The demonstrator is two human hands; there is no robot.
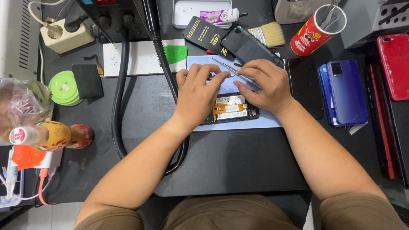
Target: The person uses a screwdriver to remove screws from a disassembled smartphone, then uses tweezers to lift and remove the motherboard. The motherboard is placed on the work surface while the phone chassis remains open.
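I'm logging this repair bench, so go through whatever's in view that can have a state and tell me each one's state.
Opened phone: back off, orange flex and boards exposed, lying on the pale blue mat.
Tweezers: pinched in the right hand.
Left hand: pressing down on the opened phone.
Blue phone: face down, intact.
Red phone: face down.
Red tube can: open, tools inside.
Glue tube: capped, lying in its tray.

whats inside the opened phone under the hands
Inside the opened phone an orange flex cable and a pale battery-like block show. The left hand and right hand, holding tweezers, cover its upper part.
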